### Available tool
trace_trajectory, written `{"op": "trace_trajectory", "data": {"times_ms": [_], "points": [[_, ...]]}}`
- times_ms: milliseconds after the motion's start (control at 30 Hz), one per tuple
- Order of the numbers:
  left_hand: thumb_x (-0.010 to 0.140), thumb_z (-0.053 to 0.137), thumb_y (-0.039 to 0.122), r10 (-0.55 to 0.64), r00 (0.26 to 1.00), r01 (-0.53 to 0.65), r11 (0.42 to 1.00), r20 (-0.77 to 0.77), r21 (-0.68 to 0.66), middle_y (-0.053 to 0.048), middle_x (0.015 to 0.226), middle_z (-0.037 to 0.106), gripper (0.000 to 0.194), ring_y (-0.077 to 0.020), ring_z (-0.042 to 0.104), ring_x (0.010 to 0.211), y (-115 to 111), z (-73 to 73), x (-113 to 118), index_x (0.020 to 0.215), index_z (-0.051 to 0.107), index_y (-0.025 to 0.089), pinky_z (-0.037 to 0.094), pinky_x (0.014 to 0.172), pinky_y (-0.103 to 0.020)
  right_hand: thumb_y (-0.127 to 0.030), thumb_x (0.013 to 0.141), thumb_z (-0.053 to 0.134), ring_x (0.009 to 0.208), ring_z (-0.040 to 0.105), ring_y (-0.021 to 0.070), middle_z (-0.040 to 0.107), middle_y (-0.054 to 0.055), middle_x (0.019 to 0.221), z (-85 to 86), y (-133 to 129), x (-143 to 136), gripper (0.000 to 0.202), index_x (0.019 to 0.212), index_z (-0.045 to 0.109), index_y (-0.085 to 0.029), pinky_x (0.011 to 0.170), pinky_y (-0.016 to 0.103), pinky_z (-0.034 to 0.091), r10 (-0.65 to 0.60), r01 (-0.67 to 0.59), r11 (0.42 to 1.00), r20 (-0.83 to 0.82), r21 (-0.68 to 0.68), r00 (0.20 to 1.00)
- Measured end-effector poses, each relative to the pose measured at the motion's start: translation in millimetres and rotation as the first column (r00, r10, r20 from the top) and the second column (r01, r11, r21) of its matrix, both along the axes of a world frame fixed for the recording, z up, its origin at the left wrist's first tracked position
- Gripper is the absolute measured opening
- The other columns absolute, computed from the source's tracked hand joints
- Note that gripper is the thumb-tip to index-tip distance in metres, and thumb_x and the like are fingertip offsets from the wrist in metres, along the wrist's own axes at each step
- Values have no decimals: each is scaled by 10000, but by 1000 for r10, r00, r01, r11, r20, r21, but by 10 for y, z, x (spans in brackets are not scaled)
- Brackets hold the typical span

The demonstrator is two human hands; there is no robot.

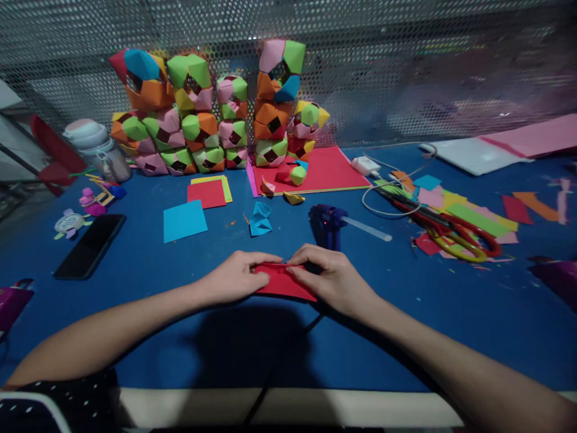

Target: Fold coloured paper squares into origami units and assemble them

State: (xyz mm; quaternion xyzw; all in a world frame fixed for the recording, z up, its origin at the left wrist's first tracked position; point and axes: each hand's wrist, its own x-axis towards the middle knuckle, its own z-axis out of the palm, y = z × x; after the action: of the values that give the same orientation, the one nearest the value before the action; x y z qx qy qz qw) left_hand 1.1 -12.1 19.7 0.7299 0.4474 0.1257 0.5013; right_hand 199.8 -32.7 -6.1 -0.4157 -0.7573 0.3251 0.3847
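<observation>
A sheet of red paper [286, 287], folded along its far edge, lies between my two hands at the near middle of the table. My left hand [237, 276] pinches its left end with thumb and forefinger. On the right end, my right hand [331, 278] grips the fold the same way. Just beyond my hands sits a folded blue paper piece [260, 219]. A dark blue glue gun [330, 221] with a clear glue stick stands close to my right hand. Flat blue paper [184, 221] and a red square [206, 193] rest farther left.
Stacked multicoloured paper modules [193, 138] line the back by a perforated metal panel. Scissors [455, 231] lie over paper scraps at right, near a white cable [385, 213]. A phone [90, 246] and a bottle [106, 153] are at left. A dark cord crosses the front edge.
</observation>
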Motion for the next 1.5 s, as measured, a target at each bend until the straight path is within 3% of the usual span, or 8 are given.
{"op": "trace_trajectory", "data": {"times_ms": [233,400,667,900,1267,1500], "points": [[827,523,251,75,991,-92,983,109,156,-35,924,722,222,-157,634,852,-9,-16,42,903,711,161,455,798,-243,-257,802,605,705,584,143,643,32,780,34,-11,-27,94,845,633,-179,642,264,457,-39,41,998,46,-50,998],[823,537,266,170,974,-182,981,152,71,-46,898,715,216,-151,626,817,0,-23,30,897,698,143,468,734,-237,-334,803,575,666,579,142,659,25,743,97,-10,-28,181,852,649,-176,589,248,455,-106,117,975,64,-190,992],[824,548,327,139,975,-135,990,176,-38,-41,951,713,260,-162,619,885,7,-49,54,945,703,157,466,802,-264,-301,794,553,612,557,124,662,21,685,134,-18,-50,185,762,663,-155,559,232,427,-113,121,964,45,-236,993],[784,609,339,222,949,-187,968,223,-167,-50,970,723,261,-179,641,883,10,-96,25,949,716,167,488,811,-289,-315,789,576,617,585,129,686,24,723,133,7,-9,191,813,688,-163,546,236,443,-102,90,928,-14,-361,995],[747,637,352,252,955,-229,962,155,-152,-47,859,734,263,-165,642,774,6,-86,26,882,734,149,485,711,-247,-298,809,559,730,635,151,716,22,799,142,13,0,188,811,702,-176,645,245,474,-89,74,925,-24,-373,996],[708,667,348,273,955,-253,954,117,-160,-38,762,719,233,-134,609,666,5,-83,33,796,731,142,457,628,-232,-317,831,532,719,638,155,715,30,797,170,-3,-2,220,812,694,-171,627,254,481,-59,48,935,-19,-352,998]]}}
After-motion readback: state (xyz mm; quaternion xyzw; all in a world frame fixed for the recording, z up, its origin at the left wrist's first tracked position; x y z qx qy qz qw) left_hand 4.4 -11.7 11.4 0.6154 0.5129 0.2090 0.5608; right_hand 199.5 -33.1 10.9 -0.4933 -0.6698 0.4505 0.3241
